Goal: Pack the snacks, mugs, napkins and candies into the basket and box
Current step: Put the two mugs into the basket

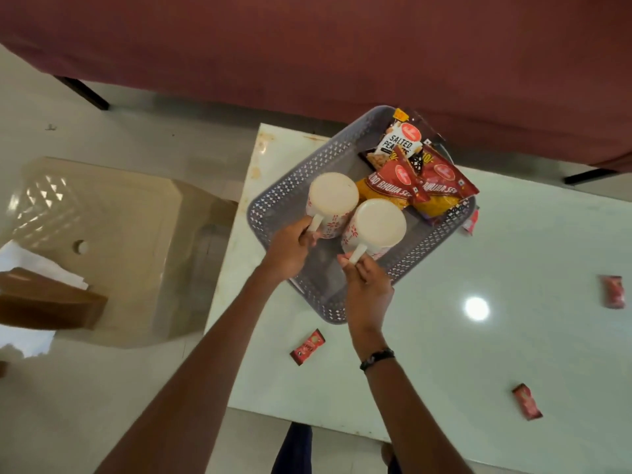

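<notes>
A grey perforated basket (284, 196) sits on the white table. Inside it, two white mugs with red patterns stand upside down side by side. My left hand (290, 248) grips the handle of the left mug (331, 203). My right hand (367, 289) pinches the handle of the right mug (374, 225). At the far end of the basket lie a salted peanuts packet (393, 143) and two red-and-yellow bhujia packets (386, 186) (444, 186). Small red candies lie loose on the table (307, 347) (526, 401) (613, 291), and one (472, 222) lies beside the basket.
A beige plastic chair (136, 241) stands left of the table, with a brown cardboard box (48, 299) and white napkins (41, 265) at the far left. A maroon cloth-covered surface (342, 46) lies beyond the table. The table's near edge (307, 419) is close to my legs.
</notes>
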{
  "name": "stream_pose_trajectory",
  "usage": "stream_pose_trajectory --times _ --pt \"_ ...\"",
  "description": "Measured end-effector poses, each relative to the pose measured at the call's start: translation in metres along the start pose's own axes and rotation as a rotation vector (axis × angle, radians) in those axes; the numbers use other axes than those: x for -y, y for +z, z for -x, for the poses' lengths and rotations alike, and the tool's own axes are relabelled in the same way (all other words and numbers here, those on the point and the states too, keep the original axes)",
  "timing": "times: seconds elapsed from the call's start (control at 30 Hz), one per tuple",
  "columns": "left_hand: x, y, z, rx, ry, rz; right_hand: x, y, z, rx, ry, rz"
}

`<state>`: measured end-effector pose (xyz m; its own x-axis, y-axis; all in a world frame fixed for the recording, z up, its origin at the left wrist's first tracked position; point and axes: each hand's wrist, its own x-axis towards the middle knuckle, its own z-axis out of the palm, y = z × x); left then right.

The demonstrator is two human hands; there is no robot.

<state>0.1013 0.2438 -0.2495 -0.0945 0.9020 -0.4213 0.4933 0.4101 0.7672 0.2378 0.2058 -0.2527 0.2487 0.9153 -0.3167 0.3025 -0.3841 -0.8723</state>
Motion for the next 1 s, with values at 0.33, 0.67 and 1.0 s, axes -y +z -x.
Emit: stream_pose_trajectory --times 0.33,0.67,1.0 --pt "0.006 0.004 -0.019 0.103 0.008 -0.327 -0.005 0.033 -0.001 -0.109 0.22 -0.121" --pt "0.02 0.007 -0.025 0.095 0.057 -0.307 0.001 0.046 -0.005 -0.152 0.207 -0.081" --pt "0.01 -0.006 0.028 -0.389 0.152 -0.1 0.02 0.013 0.016 -0.116 0.234 0.02"
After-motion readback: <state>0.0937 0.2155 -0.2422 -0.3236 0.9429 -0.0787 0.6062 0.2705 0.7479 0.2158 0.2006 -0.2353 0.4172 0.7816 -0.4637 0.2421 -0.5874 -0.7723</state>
